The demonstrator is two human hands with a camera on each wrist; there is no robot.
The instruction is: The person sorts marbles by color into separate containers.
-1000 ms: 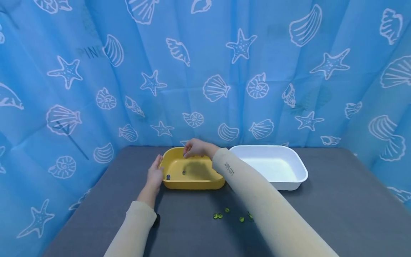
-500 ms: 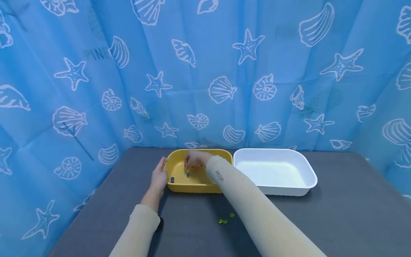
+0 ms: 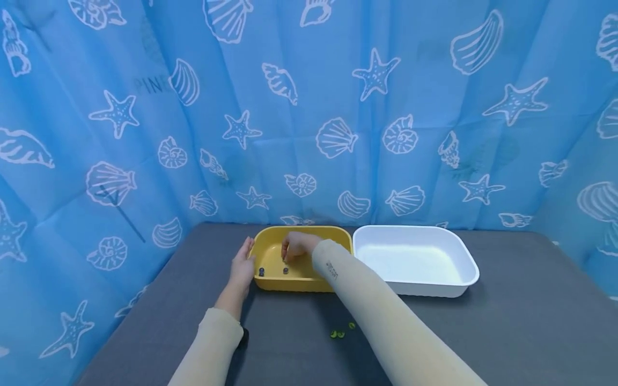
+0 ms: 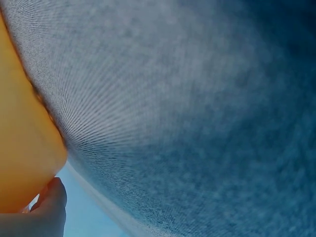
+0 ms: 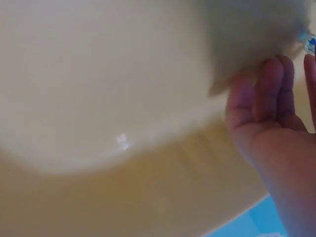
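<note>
My left hand (image 3: pixel 242 268) lies against the left end of a yellow tray (image 3: pixel 294 284), fingers fairly straight along its outer side. The left wrist view shows a finger (image 4: pixel 53 200) at the tray's rounded corner. Over the inside of that tray, my right hand (image 3: pixel 300 245) points its bent fingers downward, and they pinch a small clear-and-blue marble (image 5: pixel 310 44), cut off by the view's edge. Just in front of these fingertips one dark marble (image 3: pixel 285 271) rests on the tray floor. A pair of dark marbles (image 3: pixel 261 272) sits in its front left corner. The right forearm hides part of the tray.
A white tray (image 3: pixel 410 257) stands close to the yellow one's right side. Several green marbles (image 3: pixel 337 334) lie on the grey table (image 3: pixel 289 348) in front, beside the right sleeve (image 3: pixel 381 311). Behind the table hangs a blue curtain (image 3: pixel 309 161) with shell prints.
My right hand has come down and forward from the back of the yellow tray toward its floor. The left hand stays at the tray's end. The head view has shifted slightly.
</note>
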